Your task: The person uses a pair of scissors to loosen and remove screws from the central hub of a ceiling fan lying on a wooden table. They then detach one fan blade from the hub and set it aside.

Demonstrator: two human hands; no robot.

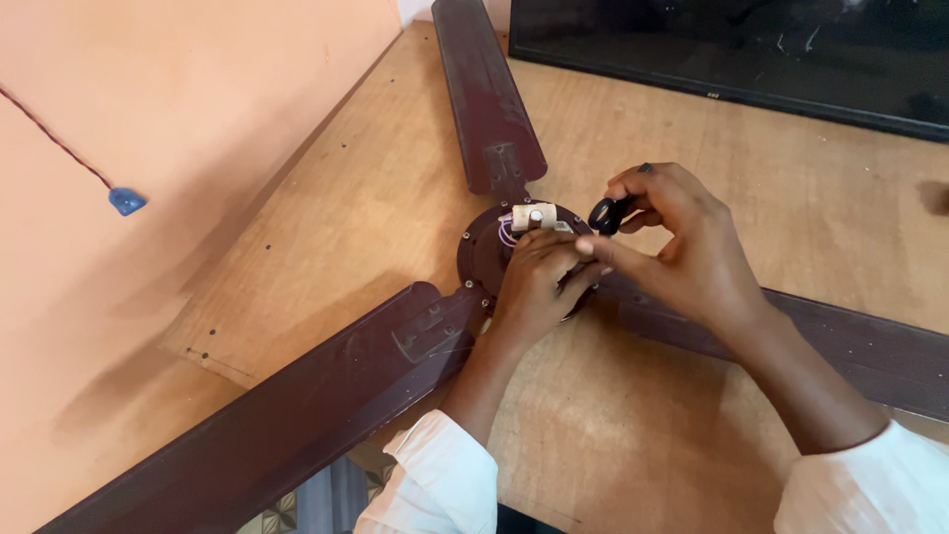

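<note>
Hands (two) [613,267] on fan hub [484,252], three blades [489,99].

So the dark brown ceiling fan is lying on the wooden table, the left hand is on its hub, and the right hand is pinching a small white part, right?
Not quite. In the head view the small part pinched by the right hand is black, not white. The rest holds: the dark brown ceiling fan lies on the wooden table, and the left hand rests on its hub.

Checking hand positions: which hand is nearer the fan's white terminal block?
Left. The left hand rests on the hub just below the white terminal block; the right hand is off to its right.
</note>
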